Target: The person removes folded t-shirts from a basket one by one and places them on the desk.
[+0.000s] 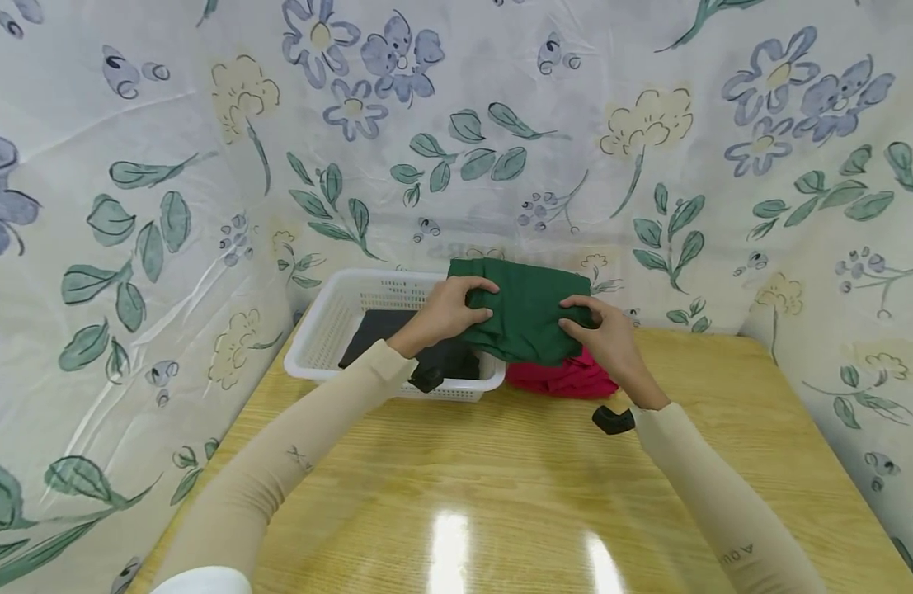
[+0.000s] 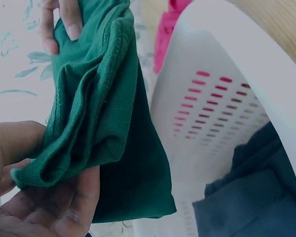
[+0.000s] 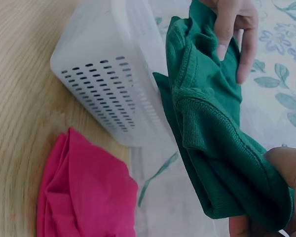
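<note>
A folded green shirt (image 1: 534, 307) is held up above the table, between both hands. My left hand (image 1: 450, 309) pinches its left end, thumb on the near side. My right hand (image 1: 608, 340) grips the right end the same way. Layered folds and a ribbed band of the green shirt (image 3: 207, 118) show in the right wrist view. Beneath it lies a folded pink-red garment (image 1: 563, 378), partly hidden by the green one. To the left stands a white plastic basket (image 1: 302, 351) with a dark folded garment (image 1: 374, 334) inside.
The wooden table (image 1: 397, 478) carries the basket and the pink-red garment near its back edge. A flower-patterned curtain (image 1: 456, 198) hangs behind and at both sides. Small black pieces (image 1: 614, 420) sit at the wrists.
</note>
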### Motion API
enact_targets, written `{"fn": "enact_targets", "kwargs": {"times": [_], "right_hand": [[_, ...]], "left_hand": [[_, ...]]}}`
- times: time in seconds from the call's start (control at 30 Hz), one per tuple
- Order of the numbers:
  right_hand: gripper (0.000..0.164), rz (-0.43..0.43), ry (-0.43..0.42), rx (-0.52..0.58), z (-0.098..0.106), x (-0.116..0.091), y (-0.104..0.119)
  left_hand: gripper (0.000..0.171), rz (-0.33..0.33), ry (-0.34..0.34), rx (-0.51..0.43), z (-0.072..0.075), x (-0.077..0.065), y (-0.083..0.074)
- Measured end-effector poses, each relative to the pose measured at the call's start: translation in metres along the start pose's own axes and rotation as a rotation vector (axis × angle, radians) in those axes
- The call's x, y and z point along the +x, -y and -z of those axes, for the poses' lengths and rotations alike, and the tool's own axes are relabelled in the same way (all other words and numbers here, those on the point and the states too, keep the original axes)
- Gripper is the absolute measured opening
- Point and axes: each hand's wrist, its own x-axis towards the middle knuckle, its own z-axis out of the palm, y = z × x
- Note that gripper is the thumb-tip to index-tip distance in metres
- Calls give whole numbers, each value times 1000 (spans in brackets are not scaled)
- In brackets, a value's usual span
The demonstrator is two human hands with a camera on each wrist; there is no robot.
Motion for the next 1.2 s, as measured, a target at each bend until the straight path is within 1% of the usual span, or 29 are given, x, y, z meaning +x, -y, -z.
{"fn": "enact_targets", "kwargs": {"times": [0.23, 0.37, 0.53, 0.8, 1.0, 1.2], "right_hand": [[29, 1, -29, -21, 15, -7, -6], [29, -15, -36, -11, 22, -11, -9], [31, -34, -48, 16, 30, -17, -15], [30, -15, -86, -19, 44, -19, -25], [33, -32, -93, -25, 57, -25, -31], [35, -52, -98, -14, 70, -32, -41]], "left_hand": [[38, -38, 10, 14, -11, 8, -11], [37, -58, 12, 17, -18, 11, -16], [37, -80, 17, 42, -26, 14, -24], [37, -136, 21, 72, -37, 23, -35], [37, -151, 34, 84, -48, 33, -43], [37, -150, 57, 58, -63, 40, -50]]}}
